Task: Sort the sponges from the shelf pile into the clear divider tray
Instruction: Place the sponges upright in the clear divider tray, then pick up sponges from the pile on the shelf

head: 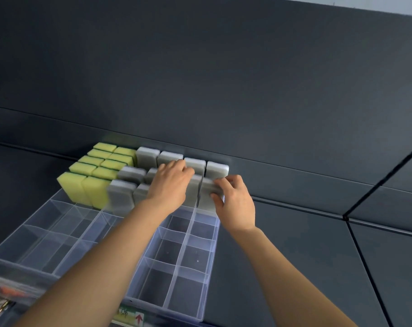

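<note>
A clear divider tray point(201, 277) lies on a dark shelf. Its far rows hold several yellow sponges point(82, 185) on the left and several grey sponges point(148, 155) on the right, all standing on edge. My right hand point(235, 201) pinches a grey sponge point(209, 188) at the tray's far right column, thumb on its near face and fingers over its top. My left hand point(170, 185) lies over the grey sponges just left of it, fingers curled down onto their tops; what it holds is hidden. The near compartments stand bare.
A dark shelf back panel point(200, 79) rises right behind the sponges. Dark shelf surface point(306, 256) stretches to the right of the tray. A label with a red arrow point(139, 318) and some packaging point(2, 300) sit at the near left edge.
</note>
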Motion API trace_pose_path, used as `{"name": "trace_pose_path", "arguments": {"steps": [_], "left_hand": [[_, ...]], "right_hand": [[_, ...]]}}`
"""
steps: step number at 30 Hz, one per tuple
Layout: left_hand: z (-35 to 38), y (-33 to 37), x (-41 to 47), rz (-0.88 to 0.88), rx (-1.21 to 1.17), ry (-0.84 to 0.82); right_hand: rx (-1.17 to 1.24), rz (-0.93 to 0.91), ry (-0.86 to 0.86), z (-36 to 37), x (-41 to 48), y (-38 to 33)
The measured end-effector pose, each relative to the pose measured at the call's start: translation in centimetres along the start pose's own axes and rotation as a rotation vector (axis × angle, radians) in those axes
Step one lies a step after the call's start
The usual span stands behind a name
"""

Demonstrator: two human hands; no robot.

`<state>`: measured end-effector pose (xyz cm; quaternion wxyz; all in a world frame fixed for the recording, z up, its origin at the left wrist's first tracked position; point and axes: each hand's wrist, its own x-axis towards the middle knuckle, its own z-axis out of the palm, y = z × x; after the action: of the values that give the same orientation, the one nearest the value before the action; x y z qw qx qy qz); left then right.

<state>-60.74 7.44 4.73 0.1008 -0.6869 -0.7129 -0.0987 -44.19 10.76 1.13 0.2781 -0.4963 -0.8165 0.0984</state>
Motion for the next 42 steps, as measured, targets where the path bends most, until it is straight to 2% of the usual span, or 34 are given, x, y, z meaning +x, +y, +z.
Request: {"name": "trace_pose_path", "arguments": {"steps": [6,14,21,28,42], "left_hand": [[-0.2,0.6,-0.8,0.036,-0.095,0.103],[0.2,5.3,-1.1,0.235,-0.11,0.201],[2.2,13.6,-2.4,0.397,-0.056,0.083],[2.7,23.4,-5.0,0.447,-0.023,0.023],[1.0,42.8,-9.1,0.568,-0.201,-0.002]], "right_hand": [[0.021,0.024,0.017,-0.7,-1.2,0.3],[-0.137,0.155,0.017,-3.6,-4.8,4.1],[-0.32,0.288,-0.062,-8.6,-10.8,9.9],[-0.39,0.394,-0.066,-15.7,-18.2,16.1],[-0.418,0.572,-0.014,-27.1,-30.3,26.4]]}}
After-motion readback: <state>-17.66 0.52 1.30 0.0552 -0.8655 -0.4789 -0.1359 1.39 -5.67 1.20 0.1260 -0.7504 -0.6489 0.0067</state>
